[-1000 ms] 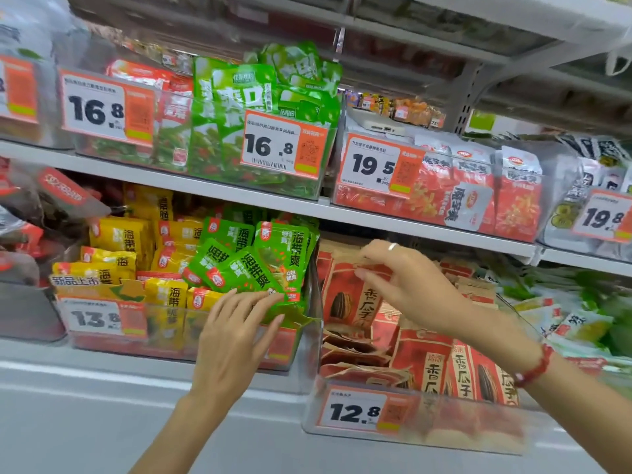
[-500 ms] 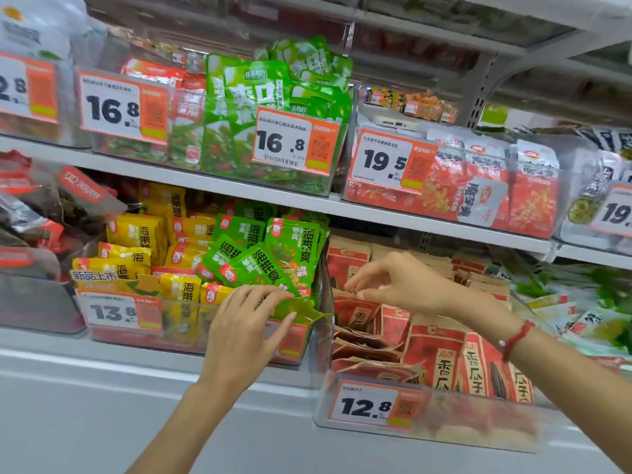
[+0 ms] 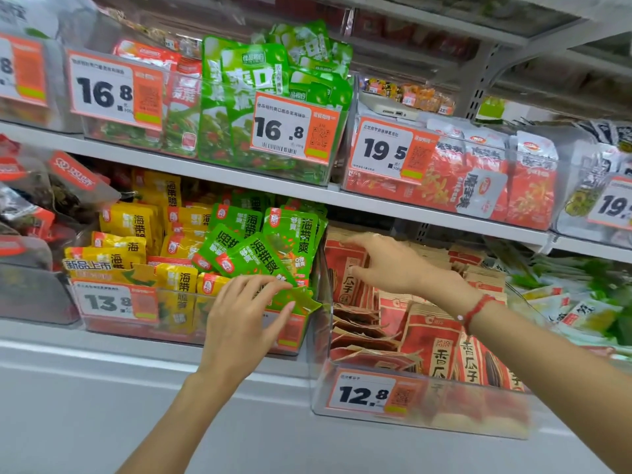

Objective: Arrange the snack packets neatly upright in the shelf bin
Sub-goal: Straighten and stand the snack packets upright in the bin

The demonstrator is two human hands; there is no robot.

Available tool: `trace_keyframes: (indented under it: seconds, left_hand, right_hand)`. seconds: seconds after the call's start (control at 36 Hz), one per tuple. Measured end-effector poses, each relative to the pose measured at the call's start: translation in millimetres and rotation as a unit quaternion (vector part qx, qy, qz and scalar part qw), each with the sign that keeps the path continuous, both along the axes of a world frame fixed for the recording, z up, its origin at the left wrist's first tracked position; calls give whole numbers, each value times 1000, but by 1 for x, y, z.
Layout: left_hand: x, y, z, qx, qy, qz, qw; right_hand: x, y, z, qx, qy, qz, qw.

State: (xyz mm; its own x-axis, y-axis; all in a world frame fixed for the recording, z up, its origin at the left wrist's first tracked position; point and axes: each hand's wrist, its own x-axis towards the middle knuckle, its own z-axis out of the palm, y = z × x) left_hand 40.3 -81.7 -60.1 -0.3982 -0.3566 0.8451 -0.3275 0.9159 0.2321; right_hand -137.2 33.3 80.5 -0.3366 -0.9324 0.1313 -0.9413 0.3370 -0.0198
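Note:
Red-and-brown seed packets (image 3: 431, 340) fill a clear shelf bin (image 3: 478, 417) tagged 12.8; some stand upright, while several at the front left lie flat. My right hand (image 3: 390, 265) reaches into the back left of this bin. Its fingers go over the top of an upright red seed packet (image 3: 342, 258) and its thumb presses the packet's front. My left hand (image 3: 246, 316) rests with spread, straight fingers on the tilted green packets (image 3: 260, 254) at the front of the neighbouring bin (image 3: 113, 302), tagged 13.8.
Yellow packets (image 3: 130, 224) fill the left part of the 13.8 bin. The shelf above (image 3: 427, 213) carries bins of green bags (image 3: 239, 97) and red-white bags (image 3: 478, 179), close over my hands. More bagged goods (image 3: 581, 309) lie to the right.
My right hand has dropped from a raised packet's top and moved left to the back-left packet. My left hand has stayed on the green packets.

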Motion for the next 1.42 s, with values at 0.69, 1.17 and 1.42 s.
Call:
trace_keyframes:
  seconds: [0.69,1.17,1.42]
  left_hand:
    - [3,12,19,52,-53,54,996]
    - [46,154,111,221,65,-145,962]
    - [66,170,74,112,50,-76,990]
  right_hand:
    - [12,21,-4,-107,193,25,975]
    - [87,143,-3,-583,68,159,794]
    - [119,161,-33,-626,-110,145,758]
